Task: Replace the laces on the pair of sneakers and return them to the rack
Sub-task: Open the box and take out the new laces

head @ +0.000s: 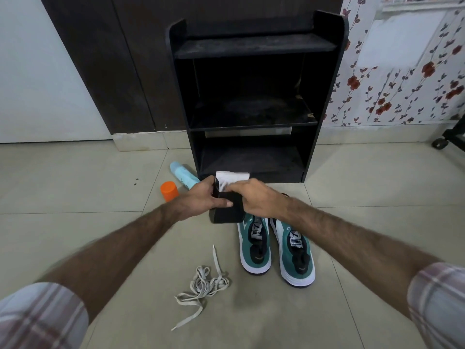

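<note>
Both my hands hold a small black packet in front of the black shoe rack (254, 102).

My left hand (203, 200) grips the black packet (227, 210) by its side, while my right hand (254, 200) pinches the white sheet (231, 180) sticking out of its top. Just below my right hand the green Puma sneakers (274, 250) stand laceless, side by side. The loose grey laces (201, 285) lie tangled below my left hand, beside the sneakers.
</note>
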